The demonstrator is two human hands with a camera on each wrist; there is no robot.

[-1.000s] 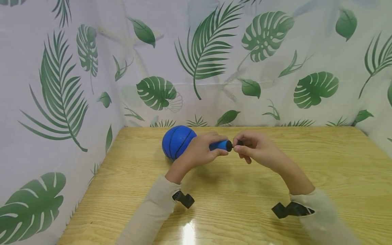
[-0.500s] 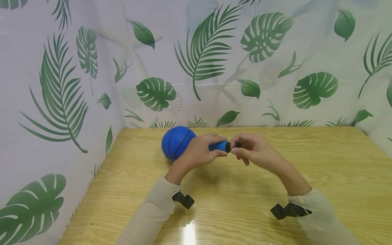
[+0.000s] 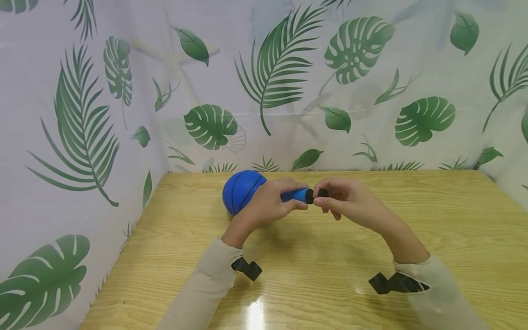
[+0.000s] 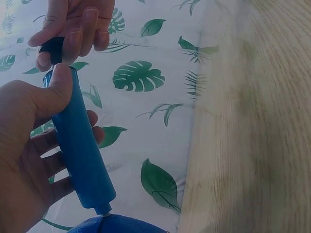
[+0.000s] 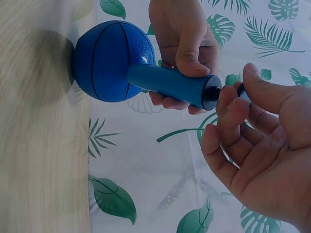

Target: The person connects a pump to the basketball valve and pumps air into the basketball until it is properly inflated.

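A blue hand pump with a black end cap lies sideways in my left hand, whose fingers and thumb wrap its barrel. Its narrow tip meets the blue ball, which has black seam lines and rests on the table; the left wrist view shows tip and ball touching. My right hand pinches the pump's black handle between thumb and fingers. In the right wrist view, a short stretch of black rod shows between the end cap and the handle.
The wood-grain table runs back to a white curtain printed with green leaves, which also hangs along the left side. Each forearm carries a black wrist camera, the left camera and the right camera.
The right hand pushed the handle in toward the pump barrel, then drew it slightly out again to the right. The ball has shifted a little to the right.
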